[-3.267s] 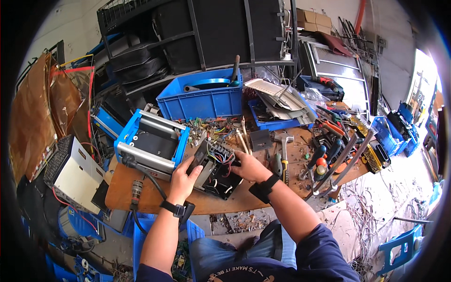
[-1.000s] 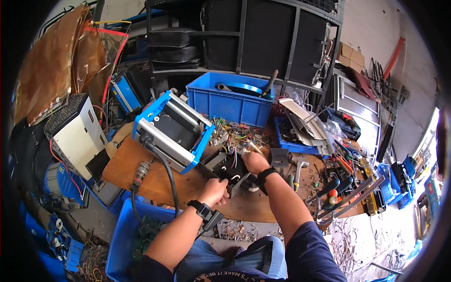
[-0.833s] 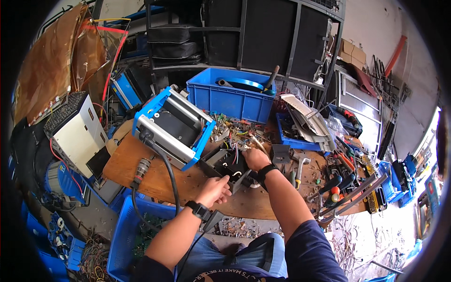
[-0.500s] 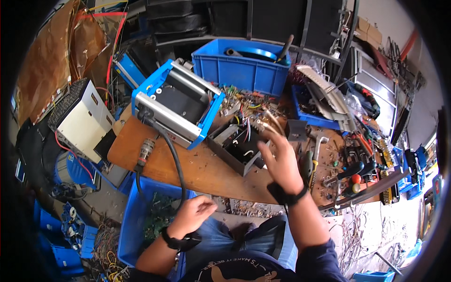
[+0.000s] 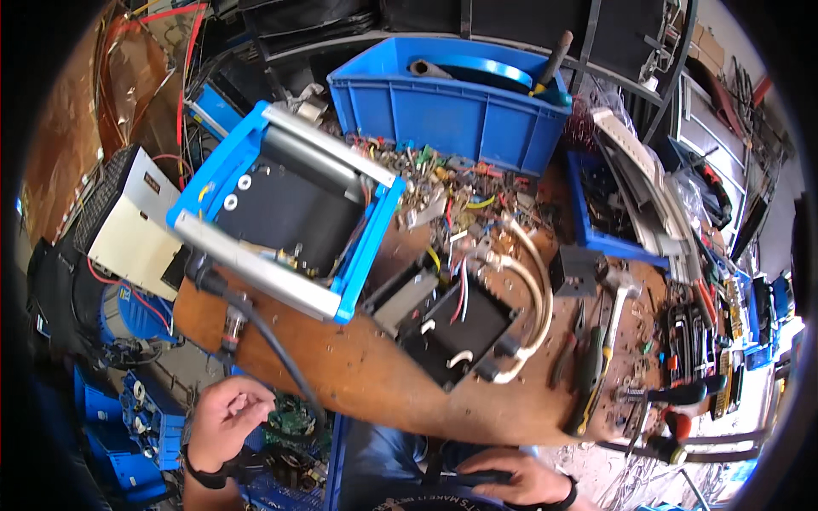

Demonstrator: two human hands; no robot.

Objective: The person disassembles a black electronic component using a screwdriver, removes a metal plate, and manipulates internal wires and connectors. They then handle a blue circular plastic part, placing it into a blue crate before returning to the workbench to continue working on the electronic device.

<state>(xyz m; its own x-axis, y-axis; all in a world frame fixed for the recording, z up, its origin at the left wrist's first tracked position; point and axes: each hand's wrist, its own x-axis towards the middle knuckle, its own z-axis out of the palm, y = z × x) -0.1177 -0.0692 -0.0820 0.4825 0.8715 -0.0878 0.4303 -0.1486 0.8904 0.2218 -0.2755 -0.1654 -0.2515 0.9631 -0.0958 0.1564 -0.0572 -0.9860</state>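
My left hand point(image 5: 228, 423) hangs over a blue bin of green circuit boards point(image 5: 290, 417), its fingers loosely curled in; I see nothing between them. Low at my lap lies my right hand point(image 5: 515, 475), fingers stretched out against dark clothing and holding nothing visible. On the wooden bench point(image 5: 341, 366) stands a black open box point(image 5: 456, 341) with coloured wires and thick beige cables point(image 5: 537, 298). To its left is a blue-and-silver equipment frame point(image 5: 290, 204), tilted, with a thick black cable point(image 5: 277, 349) running from its near corner over the bench edge.
Behind stands a large blue crate point(image 5: 452, 106), with small scrap parts point(image 5: 452, 192) heaped before it. A hammer point(image 5: 615, 298), pliers point(image 5: 567, 349) and more hand tools lie at the right. A white-panelled unit point(image 5: 136, 230) leans at the left.
My right hand has drawn back from the black box down to my lap. My left hand has shifted left. The view has moved, so the bench appears larger.
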